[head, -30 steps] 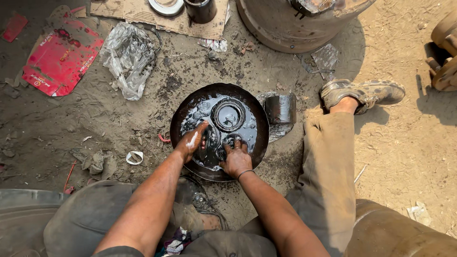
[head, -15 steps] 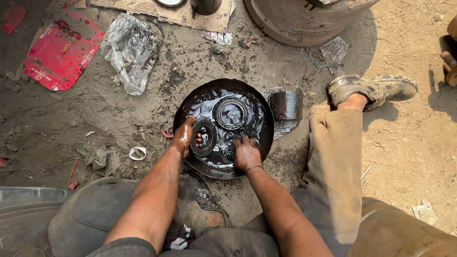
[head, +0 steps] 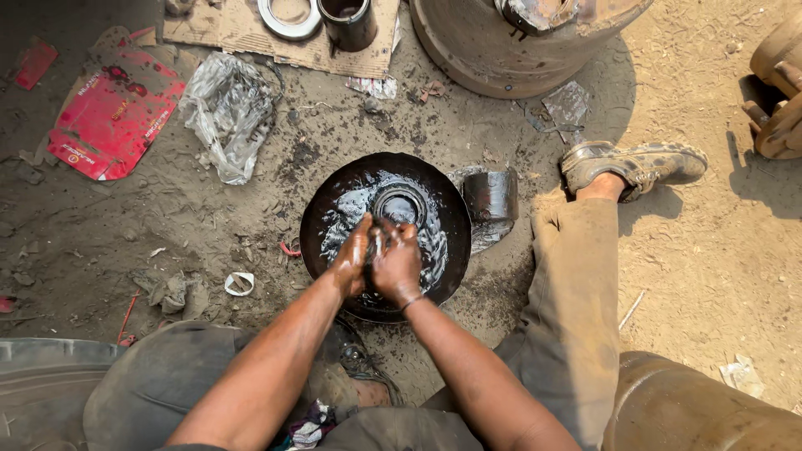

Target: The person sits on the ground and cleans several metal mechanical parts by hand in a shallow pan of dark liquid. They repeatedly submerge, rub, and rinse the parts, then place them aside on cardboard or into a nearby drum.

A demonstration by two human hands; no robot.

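Round dark part [head: 378, 242], small and oil-coated, sits pressed between both hands above the near half of the black pan [head: 322, 209]; most of it is hidden by the fingers, so its exact shape cannot be told.

Head view:
- Left hand [head: 352, 266]: grip closed on the part from the left side, fingers slick with dark oil.
- Right hand [head: 398, 266]: grip closed on the same part from the right, thumb side touching the left hand. A thin band shows at the wrist.
- Pan: shallow, round, resting on the dirt ground, holding black oily liquid. A ring-shaped bearing [head: 400, 203] lies in the liquid just beyond the hands.
- Dark metal cylinder [head: 490, 197] lies just beside the pan's right rim.
- Person's right leg stretches out to the right of the pan, worn shoe [head: 635, 164] at its end.
- Crumpled clear plastic bag [head: 224, 113] and flattened red packet [head: 115, 113] lie on the ground, upper left, well apart from the pan.
- Large rusty drum [head: 518, 42] stands beyond the pan, at the top edge.
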